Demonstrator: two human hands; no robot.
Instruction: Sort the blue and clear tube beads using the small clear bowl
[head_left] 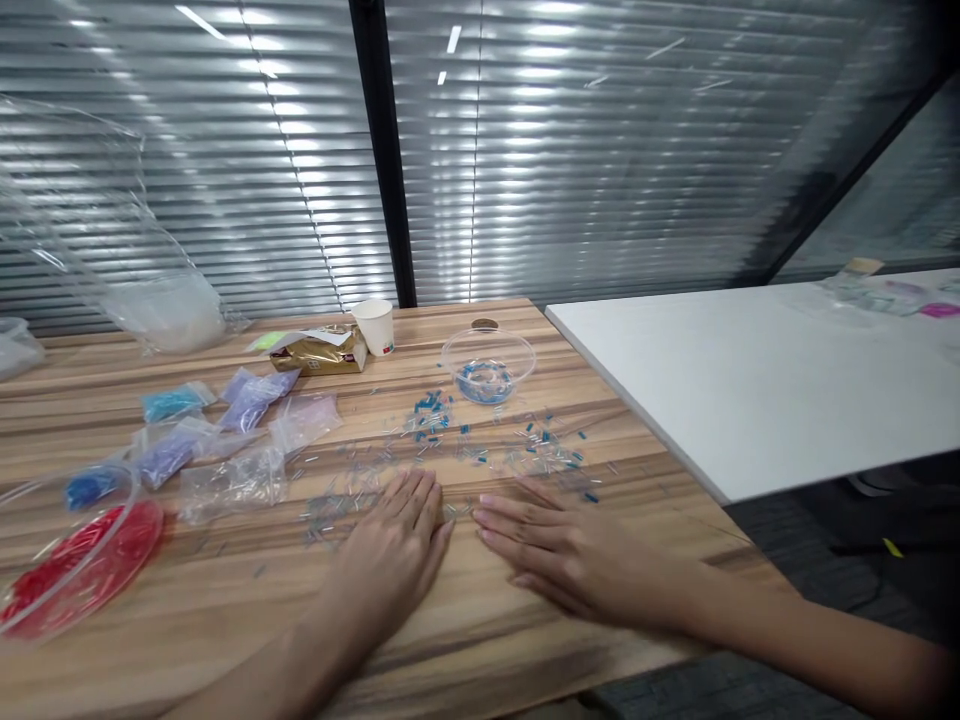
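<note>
My left hand (397, 540) lies flat, palm down, on the wooden table (450, 650), its fingers stretched forward over small clear tube beads (330, 508). To its right, my right hand (555, 550) also rests flat, fingers pointing left toward the other hand. A gap of bare wood with a few beads separates the two. Neither hand holds anything that I can see; what lies under the palms is hidden. Beyond the fingers are scattered blue tube beads (430, 415) and more loose clear and blue beads (547, 450). Behind them stands a clear round bowl (487, 370) with blue beads in its bottom.
At left lie zip bags of purple beads (255, 400), turquoise beads (174, 402) and clear beads (232, 487). A clear container of red beads (90, 570) is at front left. Behind stand a gold packet (319, 350), a paper cup (375, 327) and a large plastic bag (165, 310). A white table (765, 370) adjoins at right.
</note>
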